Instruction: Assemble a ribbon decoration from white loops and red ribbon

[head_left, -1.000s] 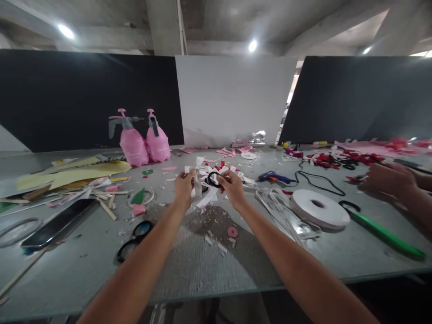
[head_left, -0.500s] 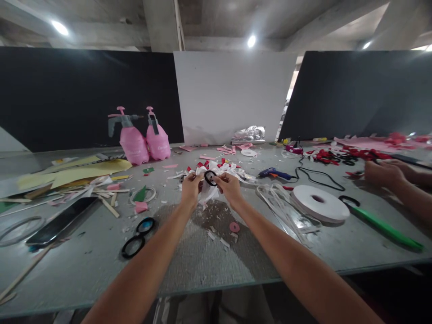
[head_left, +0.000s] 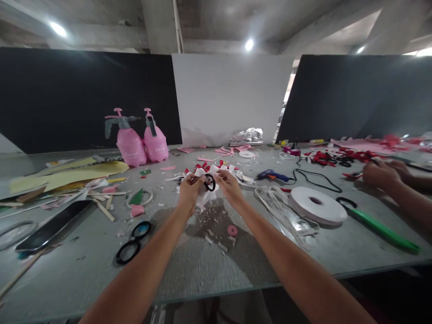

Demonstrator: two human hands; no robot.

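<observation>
In front of me, over the middle of the table, my left hand [head_left: 189, 191] pinches a black hair tie [head_left: 209, 182] by its left side. My right hand [head_left: 230, 185] is closed at the other side, its fingertips on white ribbon [head_left: 208, 196] that hangs behind and below the hair tie. The exact grip of the right fingertips is too small to make out fully. Just beyond both hands lies a heap of white and red ribbon bows [head_left: 216, 167]. A pink ring [head_left: 232, 230] and white scraps lie on the table nearer to me.
Right of my hands are a blue glue gun [head_left: 272, 175], a ribbon spool [head_left: 317, 204] and green-wrapped scissors [head_left: 384, 229]. Leftward lie black-handled scissors [head_left: 128, 251], a phone [head_left: 54, 225] and pink spray bottles [head_left: 131, 146]. Another person's hands [head_left: 381, 174] work at far right.
The hair tie has turned slightly and sits a little lower between my hands. My right fingertips have moved slightly off its right edge. The view has shifted a little.
</observation>
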